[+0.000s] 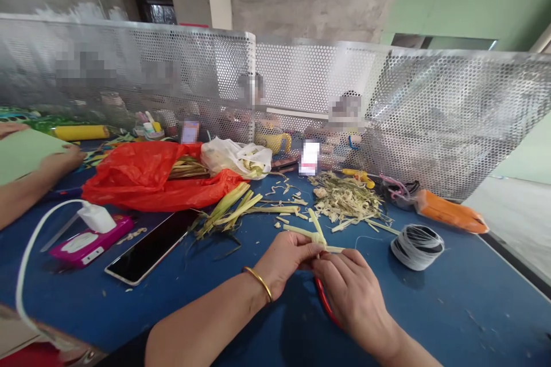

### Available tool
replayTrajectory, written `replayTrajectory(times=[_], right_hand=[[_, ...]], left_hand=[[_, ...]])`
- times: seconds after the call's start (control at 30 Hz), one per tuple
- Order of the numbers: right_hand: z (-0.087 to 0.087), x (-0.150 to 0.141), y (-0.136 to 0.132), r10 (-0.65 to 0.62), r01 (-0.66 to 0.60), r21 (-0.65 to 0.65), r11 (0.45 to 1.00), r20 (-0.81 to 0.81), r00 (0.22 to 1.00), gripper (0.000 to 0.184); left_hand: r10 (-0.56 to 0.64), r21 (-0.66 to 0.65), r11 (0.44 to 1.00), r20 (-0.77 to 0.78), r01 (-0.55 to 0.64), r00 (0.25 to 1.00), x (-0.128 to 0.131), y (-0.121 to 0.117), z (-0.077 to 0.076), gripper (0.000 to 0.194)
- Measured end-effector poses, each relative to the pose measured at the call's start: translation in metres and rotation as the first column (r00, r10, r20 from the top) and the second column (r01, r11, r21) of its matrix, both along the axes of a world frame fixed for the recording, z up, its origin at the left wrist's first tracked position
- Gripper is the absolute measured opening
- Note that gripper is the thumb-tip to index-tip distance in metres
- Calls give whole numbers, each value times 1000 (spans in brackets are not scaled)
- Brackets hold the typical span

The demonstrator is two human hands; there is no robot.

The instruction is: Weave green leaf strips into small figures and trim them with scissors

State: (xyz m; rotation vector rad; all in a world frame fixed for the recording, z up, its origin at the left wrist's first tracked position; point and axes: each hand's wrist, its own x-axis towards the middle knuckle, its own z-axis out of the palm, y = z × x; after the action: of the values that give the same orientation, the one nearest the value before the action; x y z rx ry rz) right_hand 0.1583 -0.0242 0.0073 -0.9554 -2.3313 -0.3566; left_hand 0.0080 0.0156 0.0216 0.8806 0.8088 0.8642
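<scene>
My left hand (286, 261), with a gold bangle at the wrist, is closed in a pinch on a small piece woven from pale green leaf strips (316, 235). My right hand (350, 289) meets it from the right, fingers closed on the same piece. A red-handled tool (323, 298) lies on the blue table under my right hand. Whether the hand touches it is hidden.
A pile of leaf trimmings (346, 198), loose leaf strips (228, 209), a coil of thin wire (416, 245), an orange cutter (450, 211), a red plastic bag (146, 178), a tablet (152, 245) and a pink phone (86, 241) lie around. Another person's hand (55, 163) rests at left. A perforated metal screen (430, 109) stands behind.
</scene>
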Motion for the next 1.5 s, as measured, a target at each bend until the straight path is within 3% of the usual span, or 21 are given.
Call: replayTrajectory(times=[0.27,0.47,0.63,0.77,0.87,0.97,1.07,1.27,1.4,1.5], right_hand=[[-6,-3,-6,95,-97,-34,995,-49,994,23],[-9,-9,-10,211,-202,123,972,-64,976,26],[9,-6,-6,138,-128,105,986,-89,987,22],[29,3,7,-153,177,127,976,-175,973,26],[27,5,20,-235,239,15,971,-119,965,21],[10,2,27,-188,178,-101,979,-101,977,25],[-4,-1,23,-147,122,-183,976,-127,981,26],[6,2,13,-61,-37,-351,936,-265,962,21],[13,17,22,-317,-26,-595,803,-463,828,21],[11,24,31,-421,8,-614,790,-533,734,22]], left_hand=[[91,13,996,-85,-90,992,7,-3,-3,40],[86,33,996,-107,-83,990,16,-3,4,39],[76,44,997,-140,-70,987,4,16,12,44],[83,98,993,-133,-71,988,-11,32,16,49],[34,58,998,-132,-26,991,-16,33,12,49],[-27,12,1000,-160,29,987,-12,30,1,42],[8,12,1000,-187,-5,982,-5,28,-10,38],[52,18,999,-138,-50,989,-4,27,-6,28],[36,-89,995,-34,-39,999,-16,33,3,31],[-44,-160,985,88,58,995,-20,36,3,32]])
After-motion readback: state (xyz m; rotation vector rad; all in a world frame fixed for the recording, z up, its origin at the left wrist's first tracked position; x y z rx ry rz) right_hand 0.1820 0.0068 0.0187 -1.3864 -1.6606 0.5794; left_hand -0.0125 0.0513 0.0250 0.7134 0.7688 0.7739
